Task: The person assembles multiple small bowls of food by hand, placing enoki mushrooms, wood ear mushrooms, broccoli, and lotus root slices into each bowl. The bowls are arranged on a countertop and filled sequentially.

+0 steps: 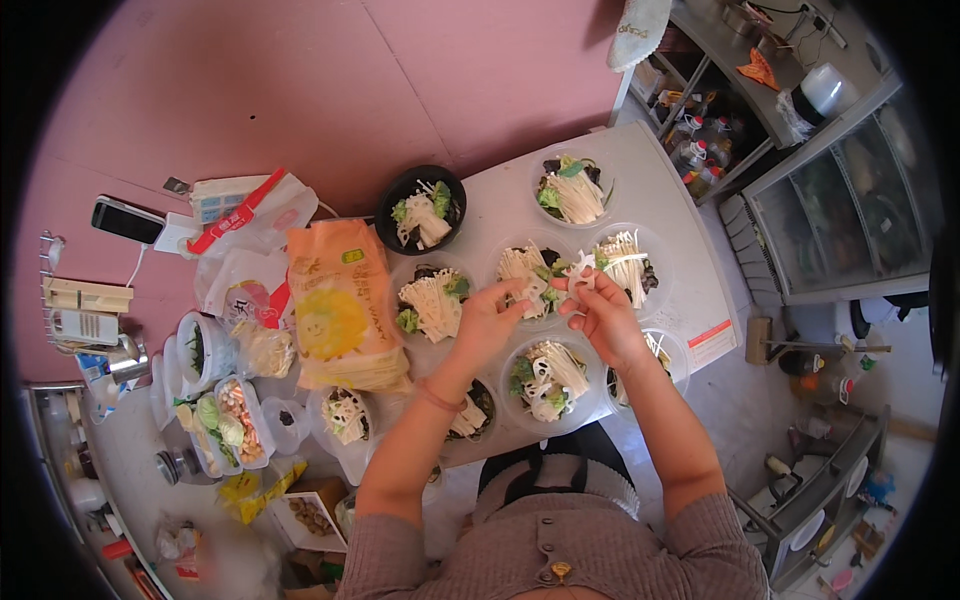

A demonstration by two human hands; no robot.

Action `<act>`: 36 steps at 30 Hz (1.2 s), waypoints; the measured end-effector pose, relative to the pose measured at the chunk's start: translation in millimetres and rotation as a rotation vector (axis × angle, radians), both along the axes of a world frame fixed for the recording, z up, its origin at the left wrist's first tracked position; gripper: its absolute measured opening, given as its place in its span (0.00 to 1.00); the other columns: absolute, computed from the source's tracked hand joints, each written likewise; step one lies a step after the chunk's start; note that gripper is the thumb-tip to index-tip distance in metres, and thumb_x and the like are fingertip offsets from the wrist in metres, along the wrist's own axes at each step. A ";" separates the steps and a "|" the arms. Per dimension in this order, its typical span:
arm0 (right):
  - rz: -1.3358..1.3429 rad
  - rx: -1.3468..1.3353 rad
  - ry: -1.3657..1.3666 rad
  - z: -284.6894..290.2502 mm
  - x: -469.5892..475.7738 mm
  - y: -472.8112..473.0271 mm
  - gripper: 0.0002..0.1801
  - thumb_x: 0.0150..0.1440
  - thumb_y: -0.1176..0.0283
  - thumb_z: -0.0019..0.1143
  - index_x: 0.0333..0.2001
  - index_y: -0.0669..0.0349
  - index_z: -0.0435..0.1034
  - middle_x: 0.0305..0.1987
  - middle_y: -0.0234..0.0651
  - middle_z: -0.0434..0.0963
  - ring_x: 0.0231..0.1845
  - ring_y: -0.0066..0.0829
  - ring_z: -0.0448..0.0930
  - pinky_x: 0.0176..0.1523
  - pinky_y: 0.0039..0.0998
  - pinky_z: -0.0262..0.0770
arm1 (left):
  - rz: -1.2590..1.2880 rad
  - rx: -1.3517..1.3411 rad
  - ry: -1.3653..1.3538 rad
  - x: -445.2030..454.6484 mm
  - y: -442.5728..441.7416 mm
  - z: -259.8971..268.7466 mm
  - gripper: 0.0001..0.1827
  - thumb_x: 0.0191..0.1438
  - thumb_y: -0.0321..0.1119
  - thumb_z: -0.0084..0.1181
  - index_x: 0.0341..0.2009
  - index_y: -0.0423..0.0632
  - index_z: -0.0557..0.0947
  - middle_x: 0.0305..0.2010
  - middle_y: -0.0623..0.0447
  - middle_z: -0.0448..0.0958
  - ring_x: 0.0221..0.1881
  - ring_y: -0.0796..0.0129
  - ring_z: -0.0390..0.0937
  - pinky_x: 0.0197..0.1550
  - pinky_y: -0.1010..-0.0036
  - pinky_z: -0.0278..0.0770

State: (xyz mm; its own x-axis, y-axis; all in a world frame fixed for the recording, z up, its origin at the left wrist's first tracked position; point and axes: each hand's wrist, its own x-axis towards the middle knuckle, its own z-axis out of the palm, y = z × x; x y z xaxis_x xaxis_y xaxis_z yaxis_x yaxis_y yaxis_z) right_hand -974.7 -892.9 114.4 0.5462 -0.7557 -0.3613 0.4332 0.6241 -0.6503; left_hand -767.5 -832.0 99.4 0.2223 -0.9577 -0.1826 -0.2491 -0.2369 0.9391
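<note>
My left hand (pixel 487 319) is over a clear plastic bowl (pixel 501 306) of enoki mushrooms and broccoli, its thumb and fingertips pinching a thin lotus root slice (pixel 535 294). My right hand (pixel 609 321) holds several more lotus root slices (pixel 581 274) between thumb and fingers, just right of that bowl. Partly behind my right hand stands another bowl of enoki mushrooms (pixel 627 262). Closer to me, a bowl (pixel 551 430) has lotus root slices on top of its enoki and broccoli. My left forearm partly hides a further bowl (pixel 474 420).
More filled bowls stand around, including a black one (pixel 384 217) by the pink wall. An orange printed bag (pixel 341 300) lies to the left. Beyond it are tubs of ingredients (pixel 244 420) and a phone (pixel 127 219). A glass-door cabinet (pixel 832 202) stands right.
</note>
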 end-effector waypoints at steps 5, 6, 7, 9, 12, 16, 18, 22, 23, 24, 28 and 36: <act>0.069 0.014 0.022 16.2 -6.5 13.8 0.09 0.66 0.70 0.49 0.49 0.58 0.65 0.49 0.39 0.78 0.45 0.32 0.82 0.45 0.30 0.81 | -0.001 -0.078 -0.024 -8.3 1.5 26.0 0.11 0.60 0.32 0.58 0.46 0.43 0.82 0.37 0.57 0.80 0.29 0.78 0.71 0.32 0.78 0.71; 0.071 0.023 0.025 17.0 -7.2 19.1 0.09 0.66 0.70 0.50 0.48 0.58 0.65 0.48 0.38 0.78 0.45 0.32 0.82 0.46 0.31 0.81 | -0.004 -0.046 0.079 -10.7 4.7 28.1 0.11 0.60 0.32 0.57 0.46 0.43 0.82 0.39 0.56 0.80 0.29 0.78 0.72 0.32 0.79 0.71; 0.076 0.033 0.028 16.9 -7.8 22.9 0.09 0.65 0.69 0.51 0.47 0.59 0.66 0.46 0.37 0.78 0.45 0.32 0.82 0.46 0.31 0.82 | -0.003 -0.015 0.182 -12.6 8.1 31.2 0.11 0.61 0.32 0.57 0.47 0.43 0.82 0.40 0.56 0.80 0.29 0.77 0.72 0.32 0.79 0.71; 0.045 -0.036 0.117 5.3 -12.9 20.9 0.09 0.65 0.68 0.53 0.45 0.59 0.67 0.44 0.35 0.78 0.46 0.31 0.81 0.48 0.32 0.81 | 0.067 -0.050 0.296 -6.1 19.3 52.5 0.10 0.61 0.31 0.56 0.46 0.42 0.81 0.39 0.56 0.80 0.30 0.77 0.73 0.33 0.79 0.73; 0.003 -0.128 0.219 4.8 -11.8 21.6 0.10 0.64 0.68 0.55 0.45 0.62 0.71 0.42 0.30 0.77 0.44 0.24 0.78 0.53 0.31 0.76 | 0.241 -0.109 0.354 23.0 59.3 82.0 0.09 0.61 0.27 0.56 0.46 0.41 0.80 0.38 0.55 0.80 0.33 0.75 0.76 0.36 0.79 0.75; -0.013 -0.217 0.255 4.5 -28.6 15.9 0.13 0.63 0.76 0.53 0.52 0.65 0.70 0.44 0.30 0.78 0.45 0.23 0.78 0.52 0.26 0.73 | 0.538 -0.180 0.121 76.2 144.9 98.1 0.10 0.60 0.26 0.56 0.46 0.41 0.79 0.38 0.55 0.78 0.33 0.76 0.73 0.36 0.80 0.73; 0.031 -0.204 0.275 19.7 -25.3 15.4 0.14 0.63 0.77 0.51 0.53 0.64 0.68 0.43 0.31 0.78 0.44 0.23 0.79 0.52 0.27 0.73 | 0.775 -0.182 -0.033 106.8 204.4 100.8 0.10 0.59 0.26 0.57 0.46 0.41 0.79 0.37 0.57 0.78 0.32 0.77 0.72 0.34 0.81 0.72; 0.186 -0.244 0.337 19.6 5.2 42.6 0.16 0.62 0.79 0.50 0.54 0.63 0.67 0.43 0.32 0.78 0.43 0.23 0.79 0.50 0.25 0.74 | 1.136 -0.179 -0.185 193.4 364.1 58.8 0.12 0.55 0.20 0.57 0.45 0.44 0.80 0.35 0.57 0.76 0.31 0.78 0.70 0.33 0.82 0.70; 0.185 -0.220 0.309 28.8 25.3 58.1 0.17 0.61 0.80 0.49 0.54 0.62 0.66 0.42 0.33 0.78 0.42 0.24 0.79 0.48 0.26 0.75 | 1.223 -0.082 -0.246 217.6 409.7 47.0 0.13 0.54 0.19 0.57 0.45 0.44 0.80 0.38 0.56 0.77 0.34 0.75 0.73 0.37 0.80 0.72; 0.196 -0.187 0.230 32.8 48.1 73.9 0.17 0.61 0.80 0.49 0.55 0.62 0.64 0.41 0.34 0.78 0.40 0.26 0.79 0.47 0.29 0.76 | 1.211 -0.105 -0.341 251.5 461.6 21.3 0.14 0.53 0.20 0.57 0.45 0.43 0.80 0.41 0.53 0.78 0.40 0.70 0.74 0.43 0.76 0.73; 0.252 -0.219 0.104 50.5 108.7 118.6 0.18 0.61 0.78 0.50 0.56 0.63 0.62 0.40 0.38 0.77 0.40 0.31 0.80 0.44 0.33 0.79 | 1.115 0.045 -0.663 381.4 493.5 31.4 0.16 0.51 0.25 0.60 0.46 0.43 0.81 0.51 0.47 0.77 0.55 0.59 0.73 0.58 0.66 0.68; 0.105 -0.239 0.231 50.5 244.0 247.1 0.12 0.66 0.64 0.50 0.49 0.57 0.64 0.32 0.29 0.73 0.30 0.23 0.75 0.35 0.27 0.73 | 1.065 -0.026 -0.943 691.0 529.5 39.6 0.16 0.49 0.31 0.63 0.44 0.44 0.81 0.44 0.42 0.80 0.48 0.49 0.78 0.54 0.64 0.73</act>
